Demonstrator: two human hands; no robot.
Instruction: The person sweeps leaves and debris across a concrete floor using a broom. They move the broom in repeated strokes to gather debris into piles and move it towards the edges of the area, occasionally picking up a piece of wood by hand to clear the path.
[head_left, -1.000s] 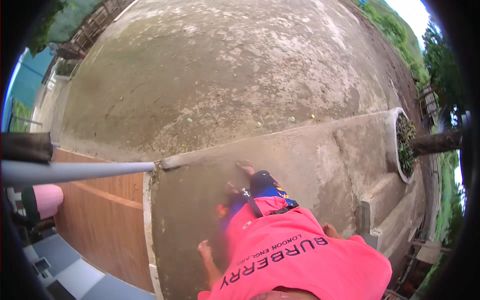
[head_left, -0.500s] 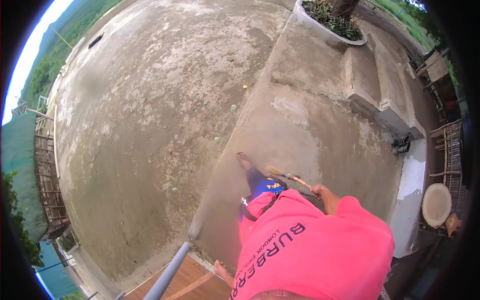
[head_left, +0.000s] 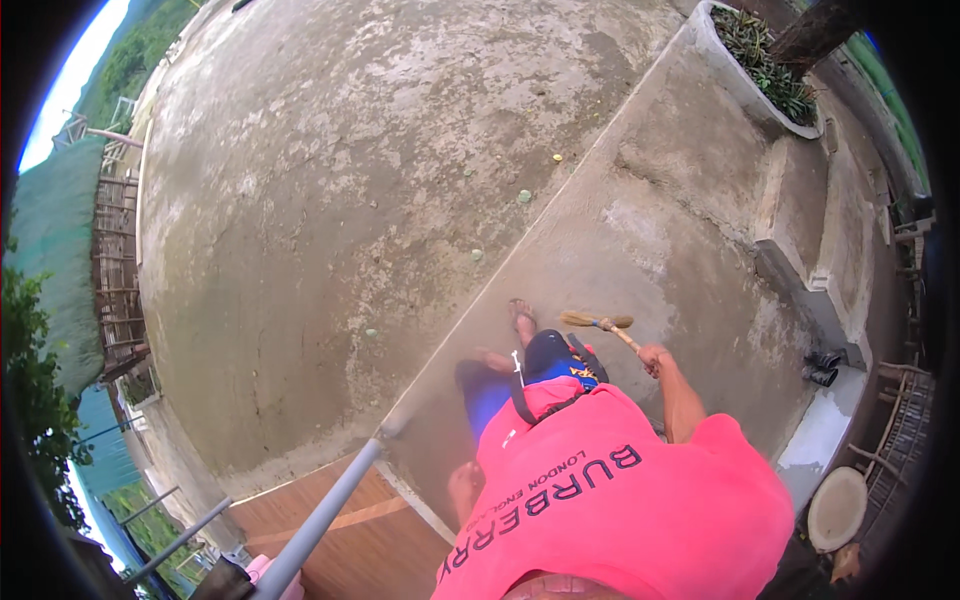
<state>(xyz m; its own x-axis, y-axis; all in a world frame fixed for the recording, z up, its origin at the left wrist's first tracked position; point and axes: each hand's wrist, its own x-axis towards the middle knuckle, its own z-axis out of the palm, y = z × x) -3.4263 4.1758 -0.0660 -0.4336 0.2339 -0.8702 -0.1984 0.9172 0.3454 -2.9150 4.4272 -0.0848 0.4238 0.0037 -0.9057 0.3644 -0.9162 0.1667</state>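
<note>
A pink shirt (head_left: 640,510), blue shorts (head_left: 545,365), a tan straw broom (head_left: 597,321), mottled grey concrete (head_left: 350,180).

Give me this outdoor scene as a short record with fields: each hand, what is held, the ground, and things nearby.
Right hand: gripping the wooden handle of a small broom
Broom: bristle end low over the concrete walkway, ahead of the feet
Left hand: low beside the body, nothing visible in it
Clothing: pink shirt, blue shorts, sandals
Ground: stained concrete yard with a few fallen leaves
Nearby: planter with plants at upper right, metal pole at lower left, round stool at lower right
</note>
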